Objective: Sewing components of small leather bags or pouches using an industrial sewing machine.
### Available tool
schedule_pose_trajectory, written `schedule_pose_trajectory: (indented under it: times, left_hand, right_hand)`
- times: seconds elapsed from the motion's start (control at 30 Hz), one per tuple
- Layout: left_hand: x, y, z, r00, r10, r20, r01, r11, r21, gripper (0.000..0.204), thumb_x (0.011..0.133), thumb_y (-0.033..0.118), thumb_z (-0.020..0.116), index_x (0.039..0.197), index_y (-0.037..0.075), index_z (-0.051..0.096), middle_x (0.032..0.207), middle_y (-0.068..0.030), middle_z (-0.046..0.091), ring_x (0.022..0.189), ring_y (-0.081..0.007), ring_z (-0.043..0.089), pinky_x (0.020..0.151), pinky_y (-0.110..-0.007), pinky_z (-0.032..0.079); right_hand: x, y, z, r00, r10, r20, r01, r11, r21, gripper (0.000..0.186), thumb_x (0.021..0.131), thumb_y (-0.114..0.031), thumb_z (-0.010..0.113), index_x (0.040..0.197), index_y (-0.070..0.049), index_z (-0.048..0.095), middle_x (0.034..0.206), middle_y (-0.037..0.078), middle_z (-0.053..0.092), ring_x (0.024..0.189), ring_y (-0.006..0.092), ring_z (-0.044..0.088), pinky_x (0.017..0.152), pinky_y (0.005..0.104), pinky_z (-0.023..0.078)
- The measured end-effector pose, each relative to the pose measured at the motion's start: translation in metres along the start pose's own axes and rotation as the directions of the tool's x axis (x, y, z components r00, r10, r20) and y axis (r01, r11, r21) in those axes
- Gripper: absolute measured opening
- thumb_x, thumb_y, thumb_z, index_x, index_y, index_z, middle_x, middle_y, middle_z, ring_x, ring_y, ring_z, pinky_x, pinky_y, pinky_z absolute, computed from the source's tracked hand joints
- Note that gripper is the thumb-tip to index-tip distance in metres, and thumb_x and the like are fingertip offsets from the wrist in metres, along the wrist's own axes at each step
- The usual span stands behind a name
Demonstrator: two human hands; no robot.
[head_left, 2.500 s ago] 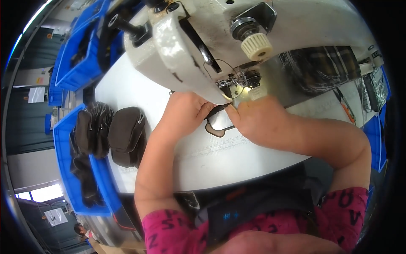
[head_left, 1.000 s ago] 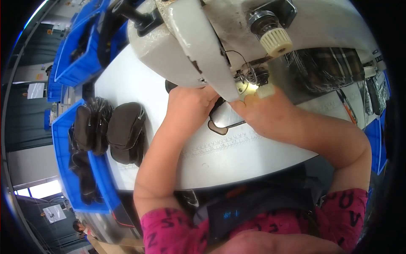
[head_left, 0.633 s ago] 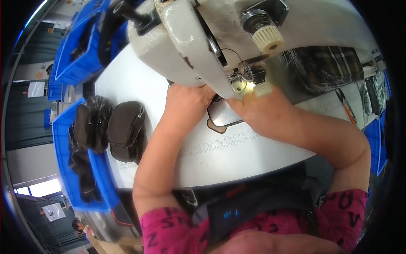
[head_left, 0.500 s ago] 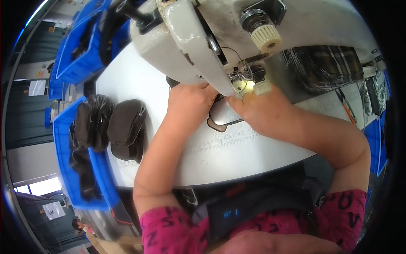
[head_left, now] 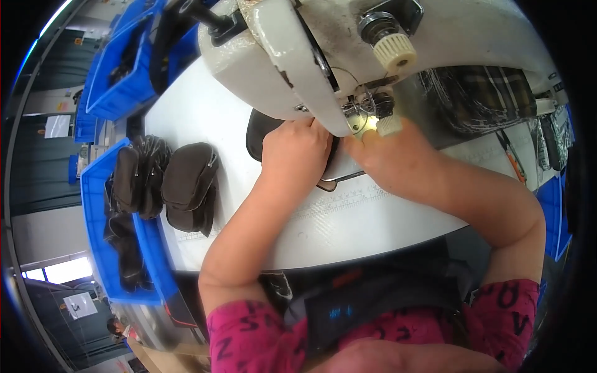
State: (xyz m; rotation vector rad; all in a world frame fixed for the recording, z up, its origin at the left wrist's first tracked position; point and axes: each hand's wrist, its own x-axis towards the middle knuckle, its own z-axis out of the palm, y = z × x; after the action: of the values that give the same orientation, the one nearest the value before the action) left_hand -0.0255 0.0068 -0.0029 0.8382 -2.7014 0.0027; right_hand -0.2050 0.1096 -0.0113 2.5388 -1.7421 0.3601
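Note:
A white sewing machine (head_left: 298,50) stands over a white table, its lit needle area (head_left: 367,124) between my hands. My left hand (head_left: 295,152) is closed, fingers curled on a dark fabric piece (head_left: 256,133) with a rounded, bound edge that shows left of my knuckles. My right hand (head_left: 398,155) is closed by the presser foot, its fingertips partly hidden behind the machine's parts, gripping the piece's near side. A small tan-lined tab (head_left: 327,185) of the piece sticks out below my hands.
Finished-looking dark pouches (head_left: 189,180) stand at the left, beside a blue bin (head_left: 93,205) with more dark pieces. Plaid fabric (head_left: 479,99) with loose threads lies at the right. Near it are orange-handled snips (head_left: 513,161). A ruler strip (head_left: 342,199) runs along the table.
My left hand has shifted slightly right and turned with the fabric piece. More of its rounded dark edge shows at the left, and less of the tab. My right hand stays by the needle.

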Motion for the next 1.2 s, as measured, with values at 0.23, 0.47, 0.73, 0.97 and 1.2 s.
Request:
schedule_pose_trajectory:
  times: [0.23,0.47,0.73,0.97,1.2]
  left_hand:
    - [0.003,-0.015,-0.019,0.990,-0.027,0.141,0.069,0.950,-0.305,0.023,0.090,0.013,0.076,0.112,0.006,0.075,0.080,-0.0117,0.069,0.071,-0.0256,0.067,0.067,-0.035,0.054]
    - [0.002,-0.006,-0.016,0.976,-0.063,0.207,0.145,0.899,-0.412,0.025,0.093,0.013,0.075,0.116,0.004,0.074,0.084,-0.0119,0.072,0.073,-0.0249,0.068,0.070,-0.035,0.054]
    - [0.005,0.009,-0.014,0.982,-0.111,0.151,0.154,0.939,-0.308,0.021,0.090,0.013,0.077,0.108,0.002,0.076,0.093,-0.0165,0.077,0.082,-0.0309,0.074,0.075,-0.037,0.058]
    - [0.005,0.007,-0.011,0.975,-0.148,0.165,0.196,0.921,-0.337,0.020,0.091,0.013,0.077,0.107,0.001,0.076,0.093,-0.0157,0.077,0.081,-0.0299,0.074,0.074,-0.036,0.057]
    - [0.007,0.005,-0.011,0.957,-0.206,0.206,0.260,0.924,-0.282,0.019,0.093,0.016,0.075,0.106,0.002,0.078,0.090,-0.0159,0.077,0.075,-0.0295,0.073,0.072,-0.036,0.056]
  right_hand:
    - [0.000,0.005,0.000,0.990,-0.069,-0.120,0.068,0.998,-0.018,0.028,0.082,-0.010,0.066,0.108,0.000,0.071,0.064,0.004,0.066,0.059,0.0223,0.069,0.052,0.0360,0.051]
    - [0.001,0.008,0.001,0.984,-0.087,-0.155,0.080,0.996,-0.047,0.020,0.079,-0.009,0.068,0.098,-0.001,0.070,0.066,0.006,0.067,0.061,0.0234,0.070,0.054,0.0376,0.053]
    - [-0.002,0.010,-0.005,0.998,-0.056,0.026,0.058,0.997,-0.055,0.012,0.078,-0.010,0.066,0.090,-0.010,0.065,0.074,0.004,0.063,0.068,0.0231,0.068,0.058,0.0370,0.052]
    - [-0.002,0.010,-0.005,0.997,-0.081,-0.005,0.080,0.994,-0.077,0.014,0.080,-0.010,0.066,0.094,-0.010,0.067,0.074,0.003,0.063,0.069,0.0214,0.068,0.059,0.0355,0.052]
    - [0.000,0.013,0.001,0.997,-0.063,0.040,0.068,0.989,-0.133,0.021,0.080,-0.011,0.067,0.101,-0.009,0.067,0.077,0.002,0.063,0.070,0.0209,0.068,0.059,0.0351,0.051]
